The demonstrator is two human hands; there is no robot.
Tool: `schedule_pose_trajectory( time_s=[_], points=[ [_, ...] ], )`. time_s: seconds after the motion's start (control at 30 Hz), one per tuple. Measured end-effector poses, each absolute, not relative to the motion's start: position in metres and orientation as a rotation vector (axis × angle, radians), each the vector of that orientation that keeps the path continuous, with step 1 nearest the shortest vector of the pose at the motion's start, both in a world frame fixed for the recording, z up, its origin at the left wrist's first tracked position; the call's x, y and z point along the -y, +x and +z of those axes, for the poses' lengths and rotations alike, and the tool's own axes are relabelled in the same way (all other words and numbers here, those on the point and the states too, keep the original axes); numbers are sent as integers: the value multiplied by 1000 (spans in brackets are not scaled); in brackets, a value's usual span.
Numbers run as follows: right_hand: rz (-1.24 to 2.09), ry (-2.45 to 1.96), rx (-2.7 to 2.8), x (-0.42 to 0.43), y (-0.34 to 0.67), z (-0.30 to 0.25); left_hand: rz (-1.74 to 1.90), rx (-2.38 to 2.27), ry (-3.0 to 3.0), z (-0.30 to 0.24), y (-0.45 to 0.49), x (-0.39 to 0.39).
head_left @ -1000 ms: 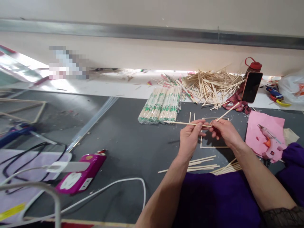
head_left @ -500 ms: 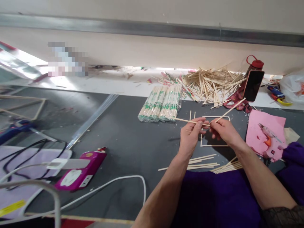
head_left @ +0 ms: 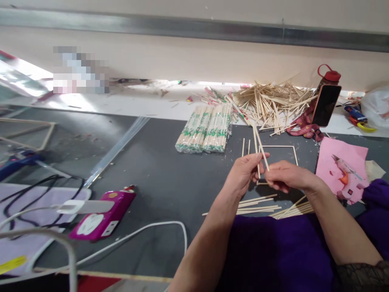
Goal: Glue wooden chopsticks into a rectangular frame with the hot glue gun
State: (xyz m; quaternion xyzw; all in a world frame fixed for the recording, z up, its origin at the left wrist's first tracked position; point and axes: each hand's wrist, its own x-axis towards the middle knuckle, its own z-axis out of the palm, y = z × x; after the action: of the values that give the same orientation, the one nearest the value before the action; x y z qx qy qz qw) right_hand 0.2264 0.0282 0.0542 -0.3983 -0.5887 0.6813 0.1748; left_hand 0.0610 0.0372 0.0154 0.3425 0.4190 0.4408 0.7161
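My left hand (head_left: 244,172) and my right hand (head_left: 285,176) meet above the dark table (head_left: 158,170), each pinching the lower end of a thin wooden stick. The two sticks (head_left: 259,145) now point away from me, side by side and nearly parallel. Under the hands lies a square stick frame (head_left: 294,151) flat on the table. Several loose sticks (head_left: 258,206) lie just in front of my purple lap (head_left: 273,251).
Two wrapped bundles of sticks (head_left: 205,134) lie left of the frame, a loose pile of sticks (head_left: 270,106) behind it. A phone (head_left: 325,105) leans on a red-capped bottle. Pink paper with a glue gun (head_left: 342,168) sits right. A magenta power strip (head_left: 101,219) and cables lie left.
The two sticks, earlier spread apart to the left and right, have been swung together and now point away from me. Both hands dropped slightly toward me.
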Motion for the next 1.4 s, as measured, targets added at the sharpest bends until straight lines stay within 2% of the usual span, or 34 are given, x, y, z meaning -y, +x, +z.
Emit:
schedule_pose_trajectory(
  time_s=[0.13, 0.3, 0.43, 0.5, 0.73, 0.97, 1.1, 1.23, 1.4],
  points=[
    [1818, -1212, 1709, -28, 221, 49, 1060, -972, 734, 15, 62, -38],
    [1312, -1383, 1539, -35, 220, 38, 1352, -1023, 734, 18, 64, -40],
    [1106, -1417, 1491, -36, 219, 38, 1463, -1035, 871, 16, 70, -34],
    [1134, -1419, 1446, -36, 218, 39, 1492, -1064, 991, 16, 70, -30],
    [1574, -1181, 1108, -40, 219, 31, 1484, -1155, 1780, 35, 66, -15],
    [1680, -1105, 809, -45, 216, 27, 1519, -1038, 2143, 32, 75, -6],
    [1725, -997, 700, -45, 217, 30, 1568, -1020, 2000, 30, 76, -8],
    [1793, -907, 817, -46, 225, 35, 1552, -1091, 1436, 26, 78, -16],
    [1540, -1118, 1135, -43, 227, 35, 1501, -993, 881, 19, 76, -28]
  ],
)
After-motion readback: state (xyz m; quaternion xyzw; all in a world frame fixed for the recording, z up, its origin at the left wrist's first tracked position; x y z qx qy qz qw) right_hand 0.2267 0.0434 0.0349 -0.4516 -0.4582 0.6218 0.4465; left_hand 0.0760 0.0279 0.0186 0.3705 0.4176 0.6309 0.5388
